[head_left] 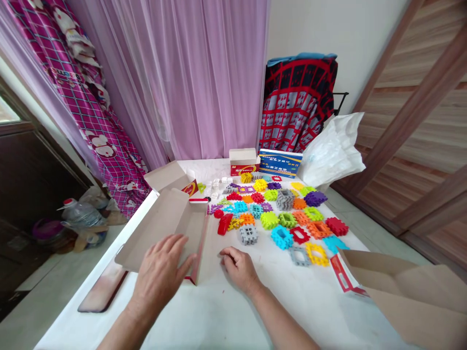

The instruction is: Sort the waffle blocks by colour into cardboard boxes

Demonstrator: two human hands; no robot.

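My left hand (162, 270) is over the near end of an opened cardboard box (193, 233), its fingers stretched out and the thumb apart. The box lies with its grey-brown inside showing and a lid flap (153, 231) folded out to the left. Whether the fingertips touch the cardboard I cannot tell. My right hand (241, 268) rests on the white table just right of the box, fingers curled in and nothing visible in them. Beyond it lie a grey block (248, 234), a red piece (224, 224) and an orange block (247, 219).
Several colourful interlocking blocks (286, 220) spread across the table. A phone (104, 287) lies at the left edge. An open carton (401, 291) stands at the right. Behind are a red box (243, 169), a blue box (280, 164) and a white plastic bag (330, 150).
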